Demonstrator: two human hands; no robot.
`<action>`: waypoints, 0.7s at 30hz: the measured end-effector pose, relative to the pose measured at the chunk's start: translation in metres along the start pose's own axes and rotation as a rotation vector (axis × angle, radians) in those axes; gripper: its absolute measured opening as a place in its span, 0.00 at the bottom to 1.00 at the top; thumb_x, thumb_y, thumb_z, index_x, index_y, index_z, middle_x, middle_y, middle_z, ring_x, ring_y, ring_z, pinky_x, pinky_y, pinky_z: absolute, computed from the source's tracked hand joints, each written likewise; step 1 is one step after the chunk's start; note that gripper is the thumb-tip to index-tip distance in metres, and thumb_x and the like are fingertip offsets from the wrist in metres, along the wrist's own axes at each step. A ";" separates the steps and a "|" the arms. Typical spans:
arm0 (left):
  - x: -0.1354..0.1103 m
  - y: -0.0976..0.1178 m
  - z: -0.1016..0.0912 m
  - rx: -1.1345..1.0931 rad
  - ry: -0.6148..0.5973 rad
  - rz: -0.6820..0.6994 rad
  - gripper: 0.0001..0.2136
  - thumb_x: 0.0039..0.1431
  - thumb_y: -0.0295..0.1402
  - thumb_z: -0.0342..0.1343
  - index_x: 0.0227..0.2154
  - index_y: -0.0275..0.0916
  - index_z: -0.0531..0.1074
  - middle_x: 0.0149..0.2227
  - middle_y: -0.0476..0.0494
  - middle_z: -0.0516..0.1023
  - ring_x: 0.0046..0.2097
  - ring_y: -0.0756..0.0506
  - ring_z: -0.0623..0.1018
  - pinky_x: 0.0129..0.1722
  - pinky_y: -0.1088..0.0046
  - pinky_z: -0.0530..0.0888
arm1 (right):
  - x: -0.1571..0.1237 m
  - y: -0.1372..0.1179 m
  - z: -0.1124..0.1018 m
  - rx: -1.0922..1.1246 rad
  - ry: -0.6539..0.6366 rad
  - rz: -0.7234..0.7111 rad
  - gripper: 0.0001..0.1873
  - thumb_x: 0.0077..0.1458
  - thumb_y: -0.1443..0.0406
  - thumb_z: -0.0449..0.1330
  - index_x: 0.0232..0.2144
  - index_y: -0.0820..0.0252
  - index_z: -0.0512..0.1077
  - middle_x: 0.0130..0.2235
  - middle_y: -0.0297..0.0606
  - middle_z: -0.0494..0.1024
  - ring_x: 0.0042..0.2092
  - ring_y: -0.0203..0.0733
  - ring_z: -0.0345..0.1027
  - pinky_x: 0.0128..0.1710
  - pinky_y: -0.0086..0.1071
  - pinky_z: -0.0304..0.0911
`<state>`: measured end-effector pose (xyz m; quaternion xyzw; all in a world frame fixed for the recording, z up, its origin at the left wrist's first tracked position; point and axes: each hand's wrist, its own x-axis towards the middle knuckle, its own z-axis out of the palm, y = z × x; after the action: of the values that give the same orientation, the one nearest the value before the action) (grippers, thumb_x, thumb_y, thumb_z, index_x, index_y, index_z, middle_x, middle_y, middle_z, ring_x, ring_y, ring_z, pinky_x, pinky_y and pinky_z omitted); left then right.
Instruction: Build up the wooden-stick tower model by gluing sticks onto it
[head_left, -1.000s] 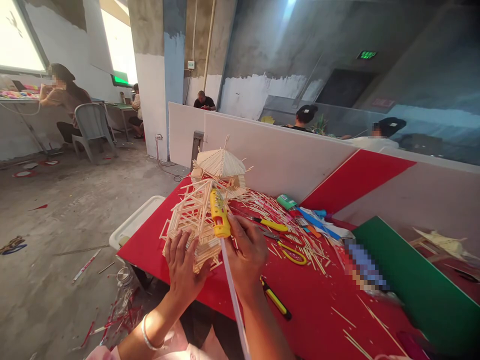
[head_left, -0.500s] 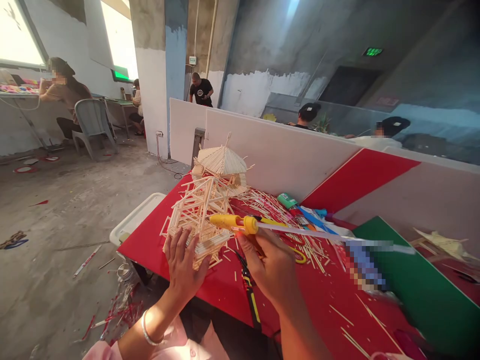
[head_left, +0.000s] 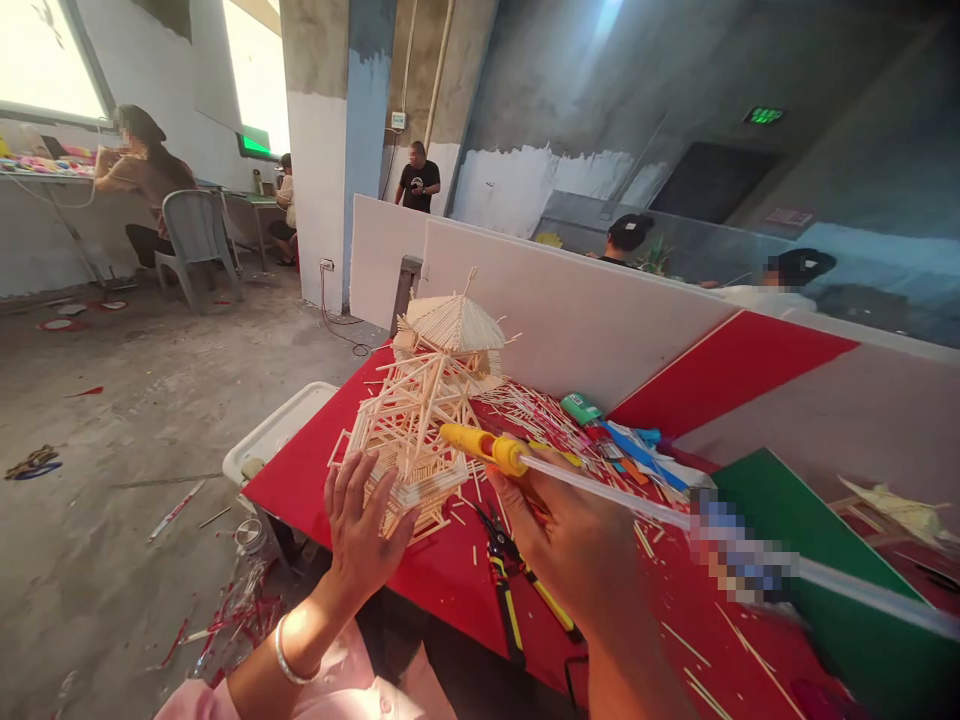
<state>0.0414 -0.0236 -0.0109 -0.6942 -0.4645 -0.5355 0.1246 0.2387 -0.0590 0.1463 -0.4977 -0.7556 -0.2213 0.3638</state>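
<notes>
A model pagoda (head_left: 427, 410) built of thin wooden sticks stands on the red table (head_left: 315, 470) near its left corner. My left hand (head_left: 360, 525) presses its spread fingers against the model's near lower side. My right hand (head_left: 577, 545) is closed round a yellow glue gun (head_left: 484, 447), whose tip points left at the model's middle tier. A long clear glue stick (head_left: 622, 493) trails from the gun's back toward the right.
Loose sticks, yellow-handled pliers (head_left: 510, 590) and scissors lie on the table. A green board (head_left: 832, 570) sits at right, white partition panels (head_left: 570, 310) behind. A white bin (head_left: 277, 430) stands by the table's left corner. Other people sit or stand in the background.
My right hand swung the glue gun from upright to level, tip now pointing left at the model. My left hand stayed on the model. The view shifted slightly.
</notes>
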 end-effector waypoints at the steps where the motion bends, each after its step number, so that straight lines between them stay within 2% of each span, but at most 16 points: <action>1: 0.001 -0.002 -0.001 0.000 0.006 0.002 0.23 0.56 0.36 0.62 0.55 0.42 0.67 0.61 0.33 0.68 0.65 0.32 0.64 0.64 0.44 0.58 | -0.001 0.000 0.001 -0.009 -0.010 -0.004 0.13 0.62 0.59 0.57 0.45 0.56 0.77 0.36 0.39 0.81 0.36 0.43 0.75 0.36 0.35 0.68; 5: 0.001 -0.010 -0.003 0.009 0.001 0.001 0.25 0.55 0.39 0.64 0.55 0.43 0.68 0.62 0.33 0.65 0.64 0.32 0.64 0.64 0.44 0.58 | -0.002 0.000 0.012 0.052 -0.039 0.040 0.14 0.62 0.58 0.58 0.46 0.56 0.77 0.39 0.40 0.81 0.38 0.43 0.76 0.39 0.36 0.69; 8: 0.001 -0.016 -0.004 0.003 -0.019 0.010 0.27 0.54 0.41 0.64 0.56 0.43 0.67 0.63 0.33 0.65 0.65 0.32 0.64 0.64 0.44 0.57 | 0.000 0.000 0.019 0.081 0.022 0.083 0.15 0.62 0.59 0.58 0.48 0.54 0.76 0.40 0.39 0.81 0.39 0.43 0.76 0.38 0.35 0.69; 12: 0.003 -0.028 -0.007 0.004 -0.058 0.052 0.29 0.54 0.45 0.64 0.58 0.44 0.67 0.65 0.33 0.61 0.66 0.31 0.61 0.65 0.45 0.56 | -0.001 0.001 0.024 0.004 0.057 0.082 0.17 0.61 0.58 0.59 0.51 0.55 0.75 0.40 0.40 0.81 0.39 0.44 0.76 0.38 0.36 0.69; 18: 0.023 -0.055 -0.011 -0.061 -0.219 0.189 0.31 0.54 0.52 0.61 0.57 0.44 0.69 0.70 0.33 0.52 0.68 0.30 0.57 0.65 0.46 0.57 | -0.006 0.003 0.026 0.107 0.025 0.098 0.17 0.62 0.58 0.59 0.51 0.54 0.75 0.41 0.40 0.81 0.42 0.45 0.76 0.42 0.37 0.70; 21: 0.036 -0.067 -0.013 -0.086 -0.297 0.223 0.32 0.52 0.54 0.62 0.57 0.44 0.70 0.70 0.33 0.50 0.69 0.30 0.56 0.64 0.46 0.60 | -0.005 0.004 0.026 0.121 0.110 0.131 0.17 0.61 0.60 0.60 0.52 0.53 0.74 0.40 0.39 0.81 0.41 0.43 0.76 0.40 0.36 0.70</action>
<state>-0.0188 0.0220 0.0038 -0.8174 -0.3746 -0.4295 0.0838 0.2349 -0.0420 0.1256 -0.5101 -0.7125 -0.1780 0.4478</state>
